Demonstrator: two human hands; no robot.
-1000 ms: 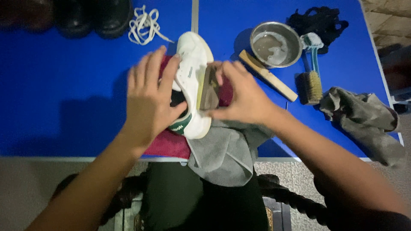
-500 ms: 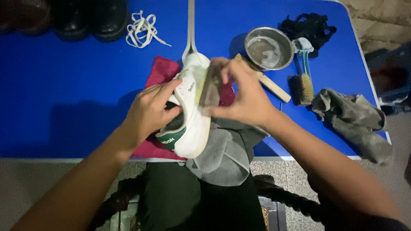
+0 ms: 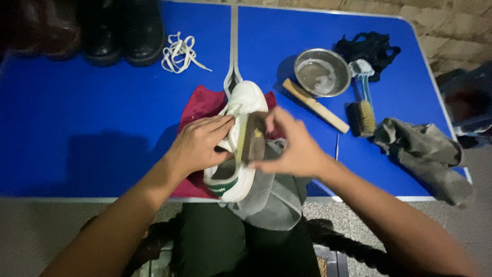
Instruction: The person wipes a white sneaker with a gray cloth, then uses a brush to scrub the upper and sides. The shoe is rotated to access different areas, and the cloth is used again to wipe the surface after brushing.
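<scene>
We are scrubbing the white shoe (image 3: pixel 241 146). Our left hand (image 3: pixel 199 145) grips its side, fingers curled. Our right hand (image 3: pixel 293 149) pinches the brown sponge (image 3: pixel 252 137) against it. Next we need gentle rubbing strokes.

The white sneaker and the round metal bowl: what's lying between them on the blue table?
In the head view, a long wooden-backed brush lies slantwise between the white sneaker and the round metal bowl, on the blue table.

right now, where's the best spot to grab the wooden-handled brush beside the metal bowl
Probably the bare wooden handle, mid-length, from above with fingers across its narrow width. It lies flat and diagonal on the blue table, its upper end close to the metal bowl; the lower end looks freer.
</scene>
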